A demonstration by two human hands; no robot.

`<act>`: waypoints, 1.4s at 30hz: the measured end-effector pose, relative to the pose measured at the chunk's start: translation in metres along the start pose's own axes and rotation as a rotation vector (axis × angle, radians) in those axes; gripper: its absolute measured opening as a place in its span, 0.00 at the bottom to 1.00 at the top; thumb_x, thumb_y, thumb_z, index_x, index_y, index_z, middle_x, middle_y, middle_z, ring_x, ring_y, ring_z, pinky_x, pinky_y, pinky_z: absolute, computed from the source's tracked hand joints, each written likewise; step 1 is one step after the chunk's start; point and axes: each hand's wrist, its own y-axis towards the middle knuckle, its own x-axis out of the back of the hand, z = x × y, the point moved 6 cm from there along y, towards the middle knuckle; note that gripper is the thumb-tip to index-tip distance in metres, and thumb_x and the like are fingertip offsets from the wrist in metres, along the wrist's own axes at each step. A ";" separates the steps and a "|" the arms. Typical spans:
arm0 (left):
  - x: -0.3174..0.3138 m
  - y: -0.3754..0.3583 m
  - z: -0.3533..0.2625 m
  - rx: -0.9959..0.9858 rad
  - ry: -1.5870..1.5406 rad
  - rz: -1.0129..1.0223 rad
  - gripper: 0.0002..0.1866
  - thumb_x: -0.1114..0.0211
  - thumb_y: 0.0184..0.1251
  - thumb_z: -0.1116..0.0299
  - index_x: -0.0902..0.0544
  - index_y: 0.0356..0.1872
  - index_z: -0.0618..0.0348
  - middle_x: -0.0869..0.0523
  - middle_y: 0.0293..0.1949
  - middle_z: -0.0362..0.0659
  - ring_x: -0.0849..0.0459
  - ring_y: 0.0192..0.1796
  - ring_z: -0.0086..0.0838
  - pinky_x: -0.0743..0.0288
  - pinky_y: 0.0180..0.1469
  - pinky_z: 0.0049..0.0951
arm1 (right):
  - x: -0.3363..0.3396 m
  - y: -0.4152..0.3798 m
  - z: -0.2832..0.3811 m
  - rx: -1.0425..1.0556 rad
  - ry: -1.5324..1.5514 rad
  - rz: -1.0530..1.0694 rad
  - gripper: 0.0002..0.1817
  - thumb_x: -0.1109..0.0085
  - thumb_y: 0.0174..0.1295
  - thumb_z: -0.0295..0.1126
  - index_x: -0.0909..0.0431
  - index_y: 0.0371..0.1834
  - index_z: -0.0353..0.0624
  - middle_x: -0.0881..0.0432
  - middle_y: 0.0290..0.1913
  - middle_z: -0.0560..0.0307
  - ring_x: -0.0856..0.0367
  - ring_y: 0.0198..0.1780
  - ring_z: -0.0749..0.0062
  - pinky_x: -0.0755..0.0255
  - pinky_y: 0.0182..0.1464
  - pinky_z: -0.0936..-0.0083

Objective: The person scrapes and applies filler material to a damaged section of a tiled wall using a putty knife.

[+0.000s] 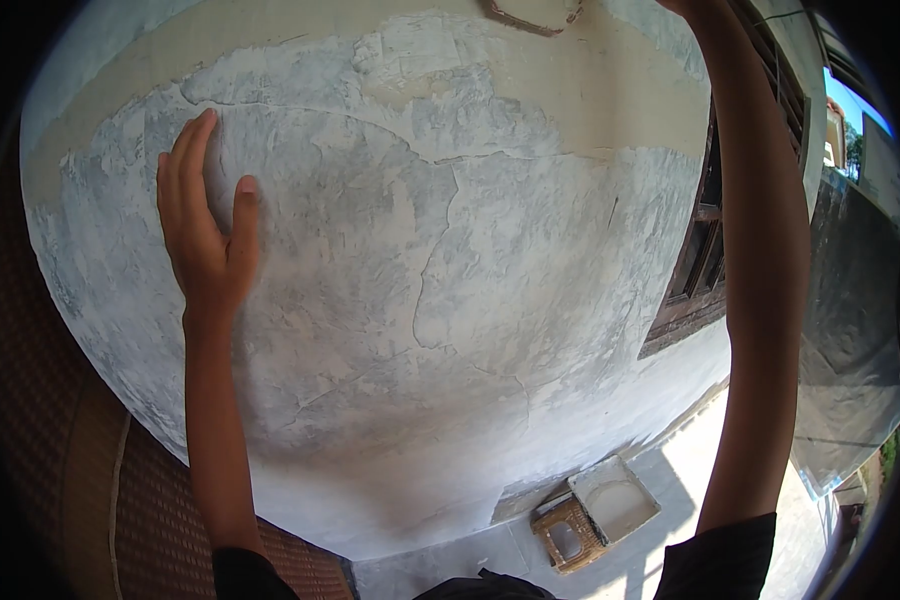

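The head camera looks along a patchy grey-and-white plastered wall (450, 260), bulged by the wide lens, with cracks running across it and a band of bare beige surface along its top. The left hand (205, 225) lies flat against the wall on the left, fingers together and pointing up, thumb spread to the right; it is open and holds nothing. Its bare forearm runs straight down to a dark sleeve at the near edge.

The right arm (765, 260) reaches up along the right side of the view, from a dark sleeve at the bottom to the very top edge. The right hand (685, 6) is almost wholly cut off by the frame there, so how far it is open cannot be told. Just left of it, at the top edge, the corner of a flat tool loaded with pale plaster (532, 14) touches the wall; whether that hand holds it cannot be seen.

Behind the right arm, a dark wooden window frame (700, 270) is set into the wall. Far below, on the sunlit pale concrete floor (670, 480), a shallow square tray of white plaster (615, 498) rests just beside a small brown wooden stool (567, 535). A brown woven surface (90, 480) fills the lower left corner.
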 end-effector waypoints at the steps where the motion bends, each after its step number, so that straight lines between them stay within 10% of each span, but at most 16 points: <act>1: 0.000 0.000 0.000 -0.001 -0.002 -0.001 0.28 0.42 0.73 0.64 0.30 0.72 0.56 0.25 0.70 0.48 0.29 0.73 0.44 0.50 0.79 0.56 | -0.007 -0.002 0.004 -0.010 0.018 0.031 0.12 0.26 0.62 0.36 0.12 0.44 0.43 0.12 0.34 0.64 0.19 0.33 0.82 0.28 0.33 0.80; 42: 0.000 0.001 -0.002 -0.003 0.017 0.002 0.28 0.41 0.72 0.65 0.30 0.72 0.57 0.25 0.70 0.48 0.29 0.72 0.44 0.48 0.78 0.54 | -0.004 -0.005 -0.012 -0.034 0.057 -0.045 0.11 0.28 0.64 0.38 0.12 0.44 0.45 0.13 0.32 0.67 0.20 0.31 0.83 0.34 0.28 0.82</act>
